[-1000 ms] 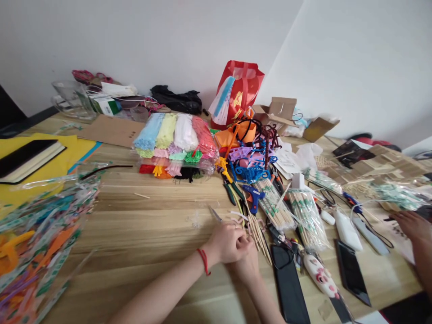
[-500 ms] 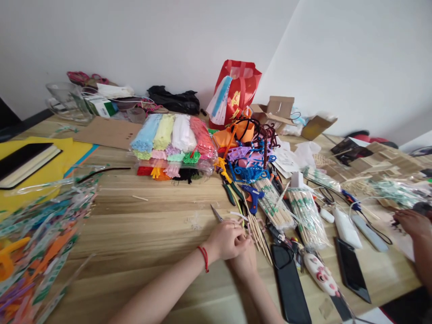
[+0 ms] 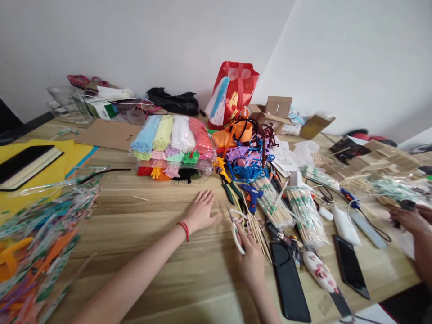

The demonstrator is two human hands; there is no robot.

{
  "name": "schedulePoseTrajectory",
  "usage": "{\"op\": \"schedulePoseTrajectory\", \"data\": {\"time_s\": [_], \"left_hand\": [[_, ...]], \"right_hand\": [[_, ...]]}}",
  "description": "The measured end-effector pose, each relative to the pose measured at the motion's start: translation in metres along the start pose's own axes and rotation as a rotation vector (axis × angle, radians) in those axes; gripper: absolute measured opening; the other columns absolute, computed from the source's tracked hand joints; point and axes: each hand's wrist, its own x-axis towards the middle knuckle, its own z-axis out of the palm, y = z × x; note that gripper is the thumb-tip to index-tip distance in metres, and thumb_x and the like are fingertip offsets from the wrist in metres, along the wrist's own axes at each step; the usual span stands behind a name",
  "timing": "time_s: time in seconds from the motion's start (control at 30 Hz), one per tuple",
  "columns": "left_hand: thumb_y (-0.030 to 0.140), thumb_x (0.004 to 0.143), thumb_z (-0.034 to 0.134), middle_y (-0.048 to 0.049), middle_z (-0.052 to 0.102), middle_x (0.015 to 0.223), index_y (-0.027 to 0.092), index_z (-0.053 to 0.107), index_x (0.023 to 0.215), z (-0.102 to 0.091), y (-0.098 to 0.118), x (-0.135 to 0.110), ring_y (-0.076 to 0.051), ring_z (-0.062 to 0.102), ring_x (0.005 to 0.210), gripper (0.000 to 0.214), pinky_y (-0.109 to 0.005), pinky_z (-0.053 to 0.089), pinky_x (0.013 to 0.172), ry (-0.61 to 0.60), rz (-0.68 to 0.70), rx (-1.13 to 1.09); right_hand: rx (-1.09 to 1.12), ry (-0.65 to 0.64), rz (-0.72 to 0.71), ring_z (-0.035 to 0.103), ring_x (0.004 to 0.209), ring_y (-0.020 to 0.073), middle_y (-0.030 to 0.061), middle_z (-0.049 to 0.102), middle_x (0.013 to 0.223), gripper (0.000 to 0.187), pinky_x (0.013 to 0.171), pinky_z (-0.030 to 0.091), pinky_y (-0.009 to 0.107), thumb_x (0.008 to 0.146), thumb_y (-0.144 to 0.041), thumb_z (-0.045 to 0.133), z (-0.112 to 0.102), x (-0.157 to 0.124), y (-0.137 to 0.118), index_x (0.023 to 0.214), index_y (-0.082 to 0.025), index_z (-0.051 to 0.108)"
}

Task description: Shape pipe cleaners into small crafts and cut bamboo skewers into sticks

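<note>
A: Left hand [image 3: 201, 210]?
B: Palm down, fingers spread flat, forearm extended from the lower left.
A: Right hand [image 3: 251, 261]?
B: Back upward, fingers together and pointing forward, near the left; its grip cannot be made out.

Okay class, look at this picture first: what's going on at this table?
A person is at a wooden table crowded with craft supplies. Their left hand lies flat and open on the bare wood. Their right hand has its fingers at the white handle of scissors lying beside loose wooden skewers; whether it grips them is unclear. Packs of coloured pipe cleaners and a blue glue gun lie beyond. Another person's hand is busy at the right edge.
</note>
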Motion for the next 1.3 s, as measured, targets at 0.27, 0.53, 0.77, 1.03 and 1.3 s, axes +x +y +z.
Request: {"op": "schedulePoseTrajectory", "data": {"time_s": [0.27,0.53,0.77,1.03,1.3], "left_hand": [[0.062,0.081,0.039,-0.0139,0.033,0.143,0.009,0.035,0.137,-0.007,0.001,-0.005,-0.023,0.028,0.134,0.077,-0.036,0.015,0.113,-0.17,0.35,-0.035],[0.034,0.087,0.048,-0.0046,0.064,0.116,0.022,0.058,0.117,-0.052,-0.009,-0.04,-0.018,0.057,0.11,0.034,-0.039,0.032,0.107,-0.091,0.423,-0.205],[0.021,0.088,0.046,0.0011,0.072,0.094,0.027,0.069,0.093,-0.063,-0.031,-0.06,-0.016,0.065,0.094,0.024,-0.049,0.025,0.108,0.16,0.105,-0.114],[0.019,0.087,0.047,-0.0033,0.066,0.111,0.023,0.067,0.098,-0.051,0.006,-0.049,-0.02,0.054,0.114,0.023,-0.048,0.034,0.104,0.287,0.102,-0.219],[0.025,0.086,0.05,-0.0044,0.066,0.109,0.021,0.068,0.081,-0.015,0.075,-0.036,-0.02,0.053,0.113,0.02,-0.044,0.035,0.104,0.25,0.196,-0.469]], "right_hand": [[0.015,0.014,0.045,0.062,0.084,0.0194,0.0095,0.067,0.098,0.044,0.07,0.048,0.028,0.088,-0.02,0.034,0.0,-0.006,0.003,0.129,-0.022,0.049],[-0.298,-0.094,-0.032,0.062,0.07,0.0188,0.0081,0.067,0.081,0.037,0.065,0.041,0.029,0.092,-0.025,0.036,0.016,0.014,-0.028,0.125,-0.021,0.054],[-0.199,-0.189,-0.066,0.062,0.071,0.0161,0.0075,0.067,0.09,0.037,0.064,0.037,0.026,0.093,-0.022,0.035,0.014,0.009,-0.042,0.126,-0.021,0.051],[-0.22,-0.154,-0.073,0.06,0.071,0.0167,0.0059,0.066,0.087,0.038,0.065,0.034,0.03,0.092,-0.023,0.037,0.005,0.008,-0.038,0.129,-0.026,0.048],[-0.253,-0.312,-0.081,0.059,0.085,0.0209,0.0087,0.066,0.093,0.035,0.075,0.038,0.032,0.079,-0.01,0.048,0.007,0.011,-0.033,0.109,-0.021,0.063]]}}
